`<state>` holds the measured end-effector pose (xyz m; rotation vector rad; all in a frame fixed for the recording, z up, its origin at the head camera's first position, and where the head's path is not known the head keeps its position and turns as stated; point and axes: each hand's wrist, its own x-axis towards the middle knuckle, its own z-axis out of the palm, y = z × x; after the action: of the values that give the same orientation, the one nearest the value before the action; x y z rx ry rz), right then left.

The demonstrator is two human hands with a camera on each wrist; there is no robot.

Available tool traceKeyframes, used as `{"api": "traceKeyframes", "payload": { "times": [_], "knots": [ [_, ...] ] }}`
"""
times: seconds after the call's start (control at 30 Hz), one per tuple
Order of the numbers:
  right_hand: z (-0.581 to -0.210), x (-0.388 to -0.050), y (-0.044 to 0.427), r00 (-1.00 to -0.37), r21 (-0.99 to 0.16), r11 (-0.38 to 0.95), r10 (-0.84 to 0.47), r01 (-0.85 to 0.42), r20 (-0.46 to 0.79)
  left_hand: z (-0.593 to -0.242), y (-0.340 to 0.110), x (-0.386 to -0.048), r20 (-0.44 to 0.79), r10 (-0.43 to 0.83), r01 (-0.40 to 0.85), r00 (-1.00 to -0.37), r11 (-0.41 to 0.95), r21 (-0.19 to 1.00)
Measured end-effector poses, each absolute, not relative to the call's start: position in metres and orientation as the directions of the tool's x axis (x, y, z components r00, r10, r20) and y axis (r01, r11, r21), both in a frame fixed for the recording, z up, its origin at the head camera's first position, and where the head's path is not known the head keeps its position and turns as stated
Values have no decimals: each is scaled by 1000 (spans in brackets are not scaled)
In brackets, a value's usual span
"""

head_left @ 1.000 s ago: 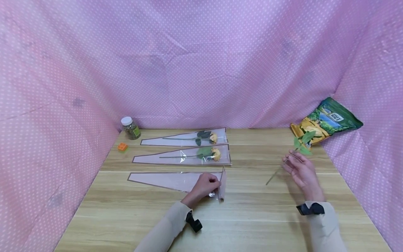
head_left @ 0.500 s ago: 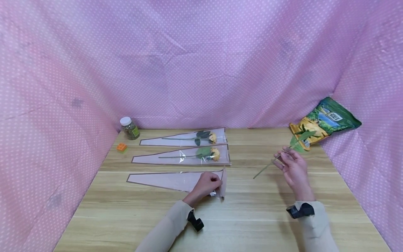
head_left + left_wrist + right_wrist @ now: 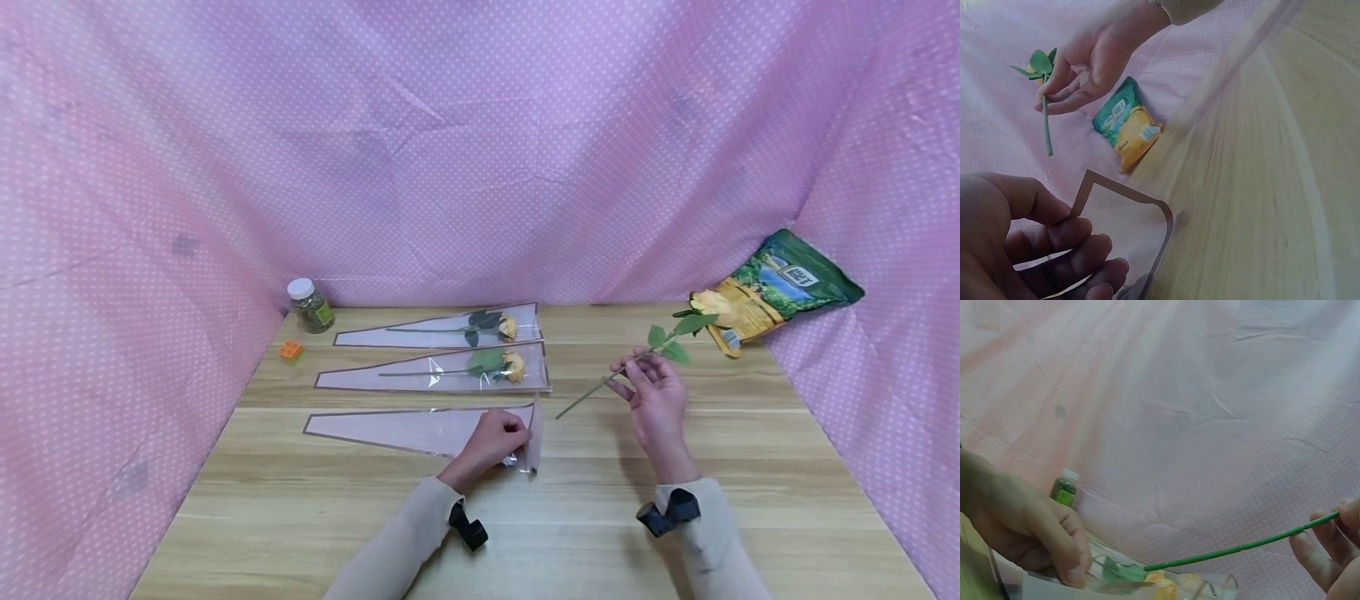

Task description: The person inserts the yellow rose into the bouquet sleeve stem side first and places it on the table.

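My left hand [image 3: 487, 440] pinches the wide end of a tapered clear flower sleeve [image 3: 397, 427] with a dark border, which lies on the table. In the left wrist view the sleeve's bordered mouth [image 3: 1161, 203] stands lifted at the fingertips. To the right, my right hand [image 3: 658, 400] holds a pale yellow rose [image 3: 710, 305] by its green stem, above the table. Its bloom points away to the upper right; the bare stem end slants down toward the sleeve's mouth, apart from it. The right wrist view shows the long stem [image 3: 1241, 547] between thumb and fingers.
Behind lie two more sleeves, the middle one [image 3: 352, 381] and the far one [image 3: 360, 337], each with a yellow rose inside. A white-capped jar [image 3: 311, 307] and an orange toy brick [image 3: 291, 351] are at left. A green-yellow bag [image 3: 787, 279] leans against the pink curtain [image 3: 480, 167].
My right hand has moved left with the rose, bringing the stem end closer to the near sleeve's mouth. The left hand has stayed nearly in place, still pinching the sleeve.
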<state>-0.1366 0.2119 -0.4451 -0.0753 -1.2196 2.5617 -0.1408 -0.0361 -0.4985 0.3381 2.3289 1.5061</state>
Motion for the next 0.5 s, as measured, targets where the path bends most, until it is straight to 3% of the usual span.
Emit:
{"api": "traceKeyframes", "payload": {
  "times": [0.5],
  "knots": [
    [-452, -135, 177, -925, -800, -507, 348, -322, 152, -499, -36, -141, -146, 391, 22, -909, 395, 919]
  ]
}}
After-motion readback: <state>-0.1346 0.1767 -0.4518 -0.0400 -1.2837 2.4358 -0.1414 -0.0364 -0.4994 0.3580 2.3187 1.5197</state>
